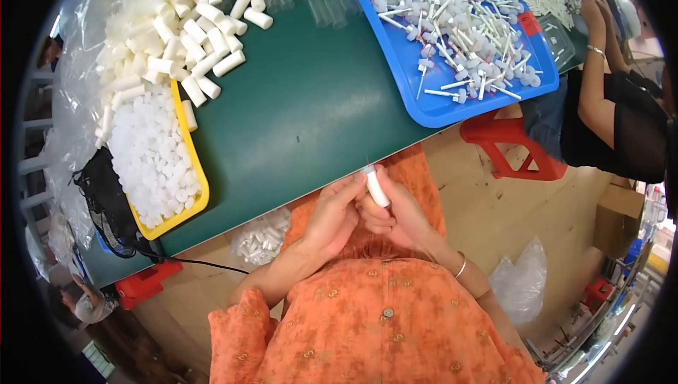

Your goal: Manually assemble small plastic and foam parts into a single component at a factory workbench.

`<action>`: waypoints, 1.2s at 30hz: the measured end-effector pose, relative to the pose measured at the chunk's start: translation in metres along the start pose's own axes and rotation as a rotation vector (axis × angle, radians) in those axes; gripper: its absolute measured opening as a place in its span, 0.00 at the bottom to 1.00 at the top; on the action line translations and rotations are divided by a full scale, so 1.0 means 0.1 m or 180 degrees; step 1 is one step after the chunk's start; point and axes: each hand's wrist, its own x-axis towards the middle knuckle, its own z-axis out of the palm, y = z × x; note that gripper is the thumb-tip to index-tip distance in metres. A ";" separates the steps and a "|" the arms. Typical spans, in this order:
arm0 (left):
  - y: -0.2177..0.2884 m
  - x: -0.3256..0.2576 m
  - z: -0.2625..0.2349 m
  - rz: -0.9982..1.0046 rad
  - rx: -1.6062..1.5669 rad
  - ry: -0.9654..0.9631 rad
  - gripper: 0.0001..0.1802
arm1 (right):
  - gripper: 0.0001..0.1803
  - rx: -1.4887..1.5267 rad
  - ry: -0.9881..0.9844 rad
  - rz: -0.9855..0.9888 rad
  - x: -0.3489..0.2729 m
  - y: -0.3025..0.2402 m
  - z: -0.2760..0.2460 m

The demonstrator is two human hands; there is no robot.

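My right hand (395, 214) grips a small white plastic tube (376, 188), held upright over my lap just below the green table's front edge (296, 172). My left hand (333, 216) is against the same tube, its fingertips pinching near the tube's top. On the table at the left lies a heap of similar white tubes (191, 31). A yellow tray (201, 190) next to it is full of small white round caps (152, 158). A blue tray (452, 108) at the right holds many white sticks with round ends (459, 31).
A clear bag of white pieces (261, 239) hangs under the table edge near my left arm. A black fan (106, 200) with its cable sits at the table's left end. Another person's arms (600, 73) work at the far right. A red stool (508, 147) stands below.
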 end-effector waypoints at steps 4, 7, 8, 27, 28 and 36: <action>0.10 -0.31 0.12 0.0448 0.0263 0.0148 0.18 | 0.13 -0.4456 0.0298 -0.1662 -0.23 -0.26 0.10; 0.10 -0.40 0.12 0.0477 0.0303 0.0138 0.19 | 0.32 -0.6134 -0.0390 -0.3242 -0.33 -0.31 0.28; 0.09 -0.41 0.12 0.0416 0.0307 -0.0012 0.19 | 0.32 -0.6152 -0.0392 -0.3253 -0.30 -0.28 0.27; 0.25 -0.36 0.15 0.0131 0.0753 -0.0355 0.22 | 0.33 -0.6110 -0.0180 -0.3789 -0.08 -0.10 0.43; 0.25 -0.35 0.13 0.0123 0.0763 -0.0388 0.22 | 0.33 -0.6128 -0.0151 -0.3810 -0.06 -0.09 0.44; 0.27 -0.76 -0.58 0.0204 0.1231 0.0215 0.18 | 0.41 -0.6613 -0.0659 -0.2181 -0.23 -0.36 0.68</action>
